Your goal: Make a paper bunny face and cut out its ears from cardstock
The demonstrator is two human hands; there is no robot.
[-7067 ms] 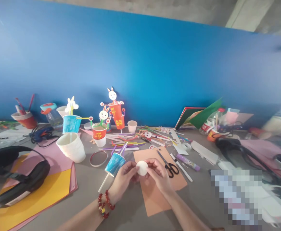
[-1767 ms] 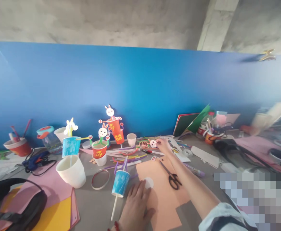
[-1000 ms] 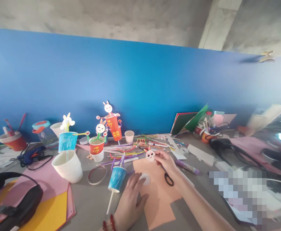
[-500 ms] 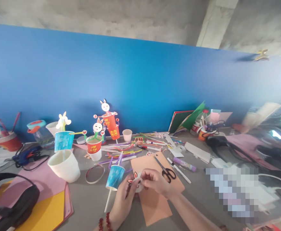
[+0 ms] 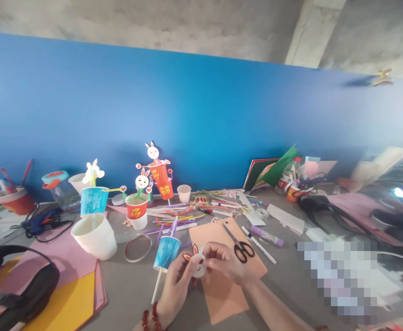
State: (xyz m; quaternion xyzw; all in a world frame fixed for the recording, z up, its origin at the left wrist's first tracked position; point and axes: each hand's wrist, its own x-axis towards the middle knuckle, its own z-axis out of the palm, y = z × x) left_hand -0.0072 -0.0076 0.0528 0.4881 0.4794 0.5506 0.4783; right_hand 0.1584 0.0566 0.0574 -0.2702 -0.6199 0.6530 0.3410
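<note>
A white paper rabbit face (image 5: 198,269) with orange-lined ears is held between my two hands. My left hand (image 5: 180,278) pinches its left edge between thumb and fingers. On its upper right side, my right hand (image 5: 224,261) has its thumb and fingertips closed at the rim; whether a small piece is between them is hidden. Beneath the hands lies an orange paper sheet (image 5: 226,299), with black-handled scissors (image 5: 243,250) on it. Just left of my left hand, a blue painted paper cup (image 5: 167,253) on a white stick lies tilted.
Finished rabbit cup figures (image 5: 142,181) stand at the back. A white cup (image 5: 96,236) and a tape ring (image 5: 138,248) are to the left. A glue stick (image 5: 266,235) and a white marker (image 5: 259,243) lie right of the scissors. Headphones (image 5: 32,280) rest front left.
The view has shifted slightly. More of the rabbit face, including its nose and mouth, shows between my hands. Both hands keep their hold in nearly the same place.
</note>
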